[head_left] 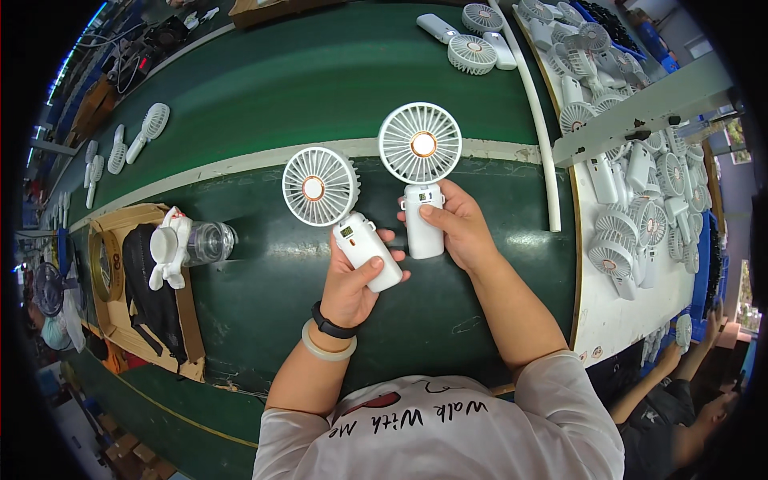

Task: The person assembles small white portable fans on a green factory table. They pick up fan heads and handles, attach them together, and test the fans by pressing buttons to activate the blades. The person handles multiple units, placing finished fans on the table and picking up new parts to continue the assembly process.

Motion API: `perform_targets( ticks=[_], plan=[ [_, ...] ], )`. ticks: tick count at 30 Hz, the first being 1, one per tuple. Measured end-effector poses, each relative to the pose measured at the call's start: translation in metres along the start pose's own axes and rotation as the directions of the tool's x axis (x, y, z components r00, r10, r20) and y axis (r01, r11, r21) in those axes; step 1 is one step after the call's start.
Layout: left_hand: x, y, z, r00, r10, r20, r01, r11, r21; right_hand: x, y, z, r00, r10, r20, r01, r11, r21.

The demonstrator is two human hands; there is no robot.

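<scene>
In my left hand (352, 282) is a white handheld fan (370, 254), its round grille tipped to the left and a small display lit on its handle. The fingers wrap round the handle, with the thumb across its front. My right hand (458, 228) grips a second white handheld fan (424, 232) that stands nearly upright. Its thumb lies near the small display at the top of the handle. Both grilles face up toward me, each with a copper-coloured ring at the centre. The two fans are close together but apart, above the dark green work surface (264, 312).
Beyond a pale rail (264, 168), a green conveyor belt (264, 88) carries several white fans. A white table (608, 320) on the right bears heaped fans. On the left, a cardboard box (188, 320) holds a black bag, beside a clear bottle (212, 242). Another person (664, 408) works at lower right.
</scene>
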State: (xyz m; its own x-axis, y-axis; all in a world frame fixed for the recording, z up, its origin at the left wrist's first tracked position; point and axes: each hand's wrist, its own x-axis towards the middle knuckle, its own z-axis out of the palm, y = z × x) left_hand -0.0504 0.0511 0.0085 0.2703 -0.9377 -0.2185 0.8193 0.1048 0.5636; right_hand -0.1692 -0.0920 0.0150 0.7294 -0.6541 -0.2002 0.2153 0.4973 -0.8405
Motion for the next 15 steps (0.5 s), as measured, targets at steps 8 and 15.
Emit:
perform_targets(
  ticks=[8,15],
  plan=[
    [0.002,-0.003,0.000,0.997,0.002,0.078,-0.008,0.997,0.071,0.001,0.000,-0.005,1.000,0.008,0.015,-0.008,1.000,0.017],
    [-0.001,-0.005,-0.017,0.997,-0.047,0.057,0.047,0.999,0.015,0.002,0.003,-0.001,0.999,0.009,0.031,-0.009,1.000,0.008]
  ],
)
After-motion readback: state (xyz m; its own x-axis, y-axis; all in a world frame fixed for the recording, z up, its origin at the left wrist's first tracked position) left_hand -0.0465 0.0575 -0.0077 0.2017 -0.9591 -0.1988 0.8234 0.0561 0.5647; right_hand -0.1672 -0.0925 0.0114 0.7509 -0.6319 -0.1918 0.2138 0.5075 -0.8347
